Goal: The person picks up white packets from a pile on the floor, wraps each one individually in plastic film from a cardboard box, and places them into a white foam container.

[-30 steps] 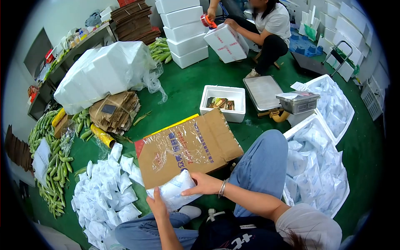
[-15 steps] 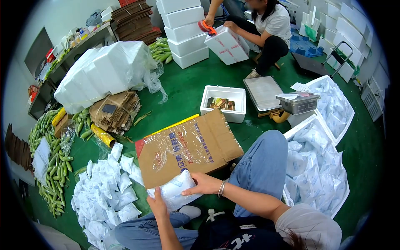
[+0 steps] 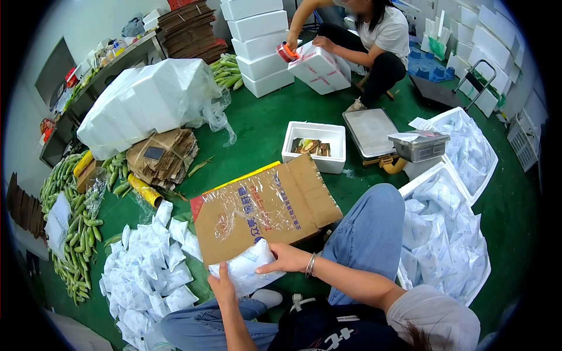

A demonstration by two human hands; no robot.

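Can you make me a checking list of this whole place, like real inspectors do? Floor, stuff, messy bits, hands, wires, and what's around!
Surface: green floor; a printed cardboard box lies on it.
Job's things: one plump white pack, held by both hands over the box's near edge.
Clutter: loose white packs heaped at left; green corn cobs beyond them.
Hands: left hand and right hand grip opposite ends of the pack.
Cables: nothing seen.
Surroundings: a squatting co-worker holds a white box with red marks; an open foam box stands nearer, with things inside.
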